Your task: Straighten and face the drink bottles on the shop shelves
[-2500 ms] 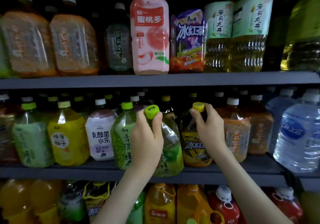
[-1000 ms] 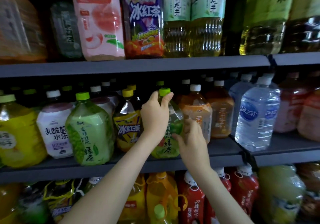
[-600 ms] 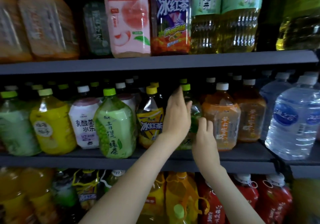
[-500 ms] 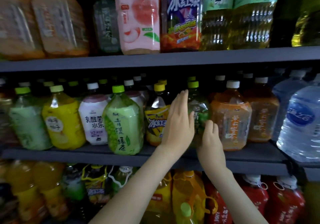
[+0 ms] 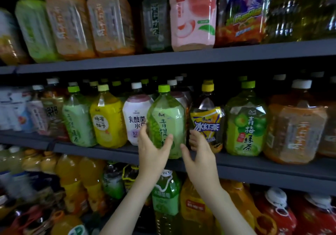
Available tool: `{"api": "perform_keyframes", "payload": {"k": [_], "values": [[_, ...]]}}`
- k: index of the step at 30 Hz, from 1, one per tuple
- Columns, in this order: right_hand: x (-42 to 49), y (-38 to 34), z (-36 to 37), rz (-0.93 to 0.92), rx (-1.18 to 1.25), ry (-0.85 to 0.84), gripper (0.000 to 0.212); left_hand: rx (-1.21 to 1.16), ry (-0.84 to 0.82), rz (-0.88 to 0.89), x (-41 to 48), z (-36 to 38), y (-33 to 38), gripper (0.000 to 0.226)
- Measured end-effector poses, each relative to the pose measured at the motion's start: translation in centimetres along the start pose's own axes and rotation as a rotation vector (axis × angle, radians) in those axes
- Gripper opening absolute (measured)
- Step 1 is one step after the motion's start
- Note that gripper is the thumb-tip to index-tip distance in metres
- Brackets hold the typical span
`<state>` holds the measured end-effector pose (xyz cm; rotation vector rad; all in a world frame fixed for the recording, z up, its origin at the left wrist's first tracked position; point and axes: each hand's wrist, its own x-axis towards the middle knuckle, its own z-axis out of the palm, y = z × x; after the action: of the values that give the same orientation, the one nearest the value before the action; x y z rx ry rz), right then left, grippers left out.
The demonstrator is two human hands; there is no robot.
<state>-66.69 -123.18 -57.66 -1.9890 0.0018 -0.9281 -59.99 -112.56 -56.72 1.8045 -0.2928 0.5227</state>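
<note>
On the middle shelf (image 5: 254, 165) stands a row of large drink bottles. My left hand (image 5: 154, 152) holds the lower part of a pale green bottle with a green cap (image 5: 167, 114), thumb on its left side and fingers across its front. My right hand (image 5: 198, 154) is at the bottle's lower right side with spread, relaxed fingers between it and a yellow-capped iced tea bottle (image 5: 207, 123). To the right a green plum tea bottle (image 5: 245, 125) stands upright with its label facing out. A white bottle (image 5: 135, 118) stands just left.
A yellow bottle (image 5: 107, 121) and more green, orange and white bottles fill the middle shelf. The top shelf (image 5: 163, 57) carries a pink peach drink (image 5: 192, 14) and tea bottles. Handled orange, green and red jugs crowd the bottom shelf (image 5: 163, 198).
Both hands left the green plum tea bottle and moved left and down to the pale green bottle. The plum tea bottle now stands label-out. The view swung left and closer.
</note>
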Motion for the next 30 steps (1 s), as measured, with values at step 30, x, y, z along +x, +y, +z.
{"api": "perform_keyframes", "payload": {"k": [30], "values": [[-1.2,0.4,-4.0,0.493,0.643,-0.342,0.076,-0.650,-0.705,-0.422,-3.8,-1.9,0.1,0.033]]}}
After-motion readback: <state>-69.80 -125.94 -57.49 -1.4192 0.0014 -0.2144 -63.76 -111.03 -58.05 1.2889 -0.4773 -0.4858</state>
